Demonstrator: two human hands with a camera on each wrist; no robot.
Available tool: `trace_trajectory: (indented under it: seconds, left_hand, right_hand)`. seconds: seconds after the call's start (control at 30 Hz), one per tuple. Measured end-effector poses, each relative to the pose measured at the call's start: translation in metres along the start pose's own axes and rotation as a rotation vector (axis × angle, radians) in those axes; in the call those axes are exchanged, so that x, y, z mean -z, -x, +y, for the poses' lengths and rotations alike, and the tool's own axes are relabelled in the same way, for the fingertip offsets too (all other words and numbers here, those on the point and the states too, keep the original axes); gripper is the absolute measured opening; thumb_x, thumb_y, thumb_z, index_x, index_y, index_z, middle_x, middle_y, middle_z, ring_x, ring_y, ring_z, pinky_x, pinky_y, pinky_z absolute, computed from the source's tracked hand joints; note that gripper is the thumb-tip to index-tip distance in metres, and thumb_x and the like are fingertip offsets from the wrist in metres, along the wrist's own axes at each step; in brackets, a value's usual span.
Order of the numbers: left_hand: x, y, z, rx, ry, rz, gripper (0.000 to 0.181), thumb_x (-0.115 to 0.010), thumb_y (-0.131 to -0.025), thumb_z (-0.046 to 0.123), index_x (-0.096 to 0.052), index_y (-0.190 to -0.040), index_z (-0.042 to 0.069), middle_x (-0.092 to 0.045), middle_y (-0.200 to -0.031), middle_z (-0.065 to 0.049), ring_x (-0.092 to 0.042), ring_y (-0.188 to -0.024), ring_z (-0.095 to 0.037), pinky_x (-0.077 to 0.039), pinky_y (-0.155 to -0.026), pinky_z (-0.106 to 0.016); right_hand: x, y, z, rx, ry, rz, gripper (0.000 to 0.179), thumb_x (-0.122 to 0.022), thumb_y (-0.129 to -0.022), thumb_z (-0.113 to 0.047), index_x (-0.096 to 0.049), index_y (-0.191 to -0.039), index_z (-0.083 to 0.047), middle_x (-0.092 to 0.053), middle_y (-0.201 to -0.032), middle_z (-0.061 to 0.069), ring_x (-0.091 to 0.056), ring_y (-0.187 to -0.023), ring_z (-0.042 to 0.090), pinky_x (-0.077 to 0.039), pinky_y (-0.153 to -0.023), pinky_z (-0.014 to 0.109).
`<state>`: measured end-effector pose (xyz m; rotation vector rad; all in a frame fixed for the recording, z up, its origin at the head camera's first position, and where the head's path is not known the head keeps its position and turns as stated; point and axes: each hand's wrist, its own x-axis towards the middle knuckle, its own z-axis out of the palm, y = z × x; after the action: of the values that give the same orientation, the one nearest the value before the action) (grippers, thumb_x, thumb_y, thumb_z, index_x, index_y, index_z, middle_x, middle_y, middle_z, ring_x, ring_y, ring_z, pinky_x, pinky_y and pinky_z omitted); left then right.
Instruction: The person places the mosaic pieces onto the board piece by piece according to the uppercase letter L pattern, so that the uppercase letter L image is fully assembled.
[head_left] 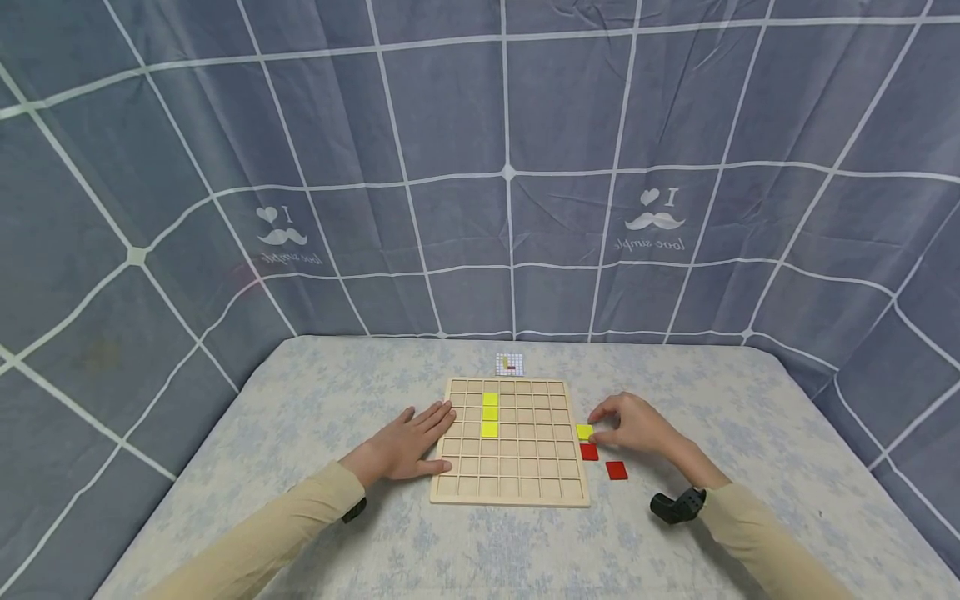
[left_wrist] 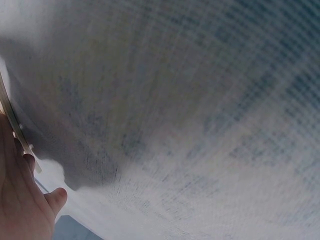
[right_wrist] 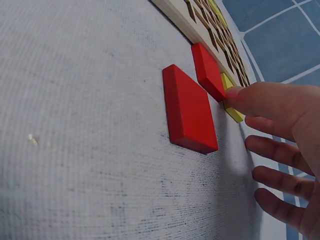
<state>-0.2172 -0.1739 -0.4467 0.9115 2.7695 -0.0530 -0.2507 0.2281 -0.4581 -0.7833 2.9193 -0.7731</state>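
A wooden grid board (head_left: 525, 475) lies flat, with three yellow square tiles (head_left: 490, 413) in a column of its cells. My left hand (head_left: 405, 442) is spread out at the board's left edge, fingertips over the rim and thumb lower down along it. Beyond the board's right edge, my right hand (head_left: 637, 427) has thumb and index finger at a loose yellow tile (head_left: 584, 432), pinching it at its right side. In the right wrist view the thumb (right_wrist: 237, 95) overlaps that yellow tile (right_wrist: 234, 114), and the other fingers are spread apart.
Two red tiles lie near the right hand: one red tile (head_left: 588, 452) close by the board's edge, another red tile (head_left: 617, 471) farther out. A small printed grid card (head_left: 509, 364) sits behind the board. A patterned cloth (head_left: 337, 375) covers the table; a grid-lined curtain (head_left: 450, 225) hangs behind.
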Motion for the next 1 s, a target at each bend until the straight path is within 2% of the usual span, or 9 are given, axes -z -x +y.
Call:
trace_trajectory:
  seconds: [0.23, 0.63, 0.77, 1.0]
  left_hand:
    - [-0.0002, -0.0006, -0.0005, -0.002, 0.001, 0.006, 0.082, -0.041, -0.096, 0.061, -0.018, -0.155, 0.010, -0.013, -0.163, -0.008, -0.014, -0.150, -0.025, -0.022, -0.117, -0.054]
    - [-0.0010, -0.0005, -0.0009, -0.005, 0.004, 0.009, 0.081, -0.042, -0.096, 0.060, -0.018, -0.155, 0.010, -0.013, -0.163, -0.008, -0.015, -0.150, -0.025, -0.022, -0.117, -0.054]
    - [-0.0017, -0.0001, -0.0008, -0.003, 0.004, 0.012, 0.082, -0.042, -0.095, 0.061, -0.018, -0.155, 0.011, -0.013, -0.163, -0.008, -0.015, -0.150, -0.025, -0.022, -0.117, -0.054]
    - [-0.0029, 0.0000, -0.0021, 0.001, -0.001, 0.007, 0.082, -0.041, -0.095, 0.062, -0.016, -0.156, 0.012, -0.012, -0.163, -0.007, -0.013, -0.150, -0.024, -0.022, -0.117, -0.054]
  right_hand:
    - [-0.0005, -0.0004, 0.0010, 0.016, 0.048, 0.004, 0.023, -0.084, -0.072, -0.025, -0.078, -0.090, -0.013, -0.072, -0.090, -0.005, -0.057, -0.081, 0.009, -0.046, -0.065, 0.023]
    - [-0.0032, 0.0012, 0.0047, 0.047, 0.066, 0.021, 0.019, -0.083, -0.072, -0.023, -0.077, -0.088, -0.014, -0.070, -0.087, -0.008, -0.055, -0.081, 0.009, -0.044, -0.067, 0.024]
    - [-0.0030, 0.0018, 0.0035, 0.038, 0.066, 0.047, 0.016, -0.081, -0.073, -0.020, -0.077, -0.086, -0.012, -0.069, -0.084, -0.006, -0.053, -0.078, 0.009, -0.044, -0.065, 0.026]
    - [-0.0036, 0.0001, -0.0014, -0.049, 0.091, 0.115, 0.019, -0.081, -0.072, -0.025, -0.076, -0.085, -0.011, -0.070, -0.083, -0.003, -0.051, -0.074, 0.009, -0.044, -0.064, 0.024]
